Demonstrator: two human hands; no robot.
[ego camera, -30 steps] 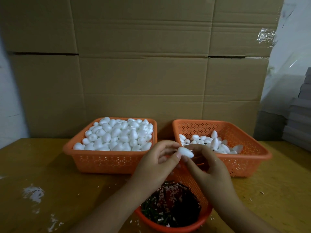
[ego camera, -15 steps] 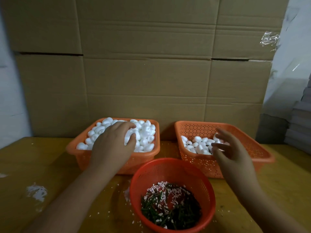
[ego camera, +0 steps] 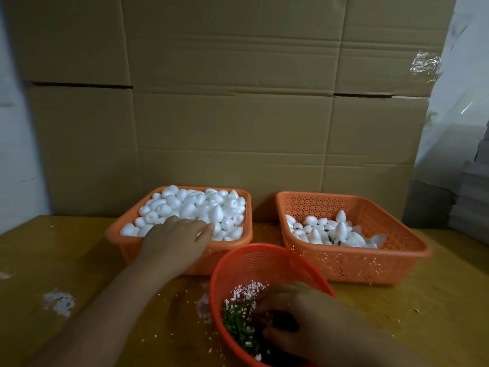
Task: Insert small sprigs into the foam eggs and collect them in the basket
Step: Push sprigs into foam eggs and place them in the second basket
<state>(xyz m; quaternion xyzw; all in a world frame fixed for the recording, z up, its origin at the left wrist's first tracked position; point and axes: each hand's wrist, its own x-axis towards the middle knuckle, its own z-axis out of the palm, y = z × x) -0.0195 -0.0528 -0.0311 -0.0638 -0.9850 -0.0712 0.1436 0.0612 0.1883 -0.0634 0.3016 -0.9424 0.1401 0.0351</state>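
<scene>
Head view has your right hand [ego camera: 299,321] nearest, fingers curled into the round basket's [ego camera: 264,256] sprigs [ego camera: 238,324], grip hidden, while your left hand [ego camera: 176,245] rests relaxed on the foam eggs [ego camera: 195,207] ahead, the collecting basket [ego camera: 397,250] beyond your right hand.

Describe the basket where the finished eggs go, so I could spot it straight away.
Start at the cardboard wall; two square orange baskets stand before it on the table. Take the right basket. Unlike the heaped left basket, it holds only a shallow layer of foam eggs.
</scene>
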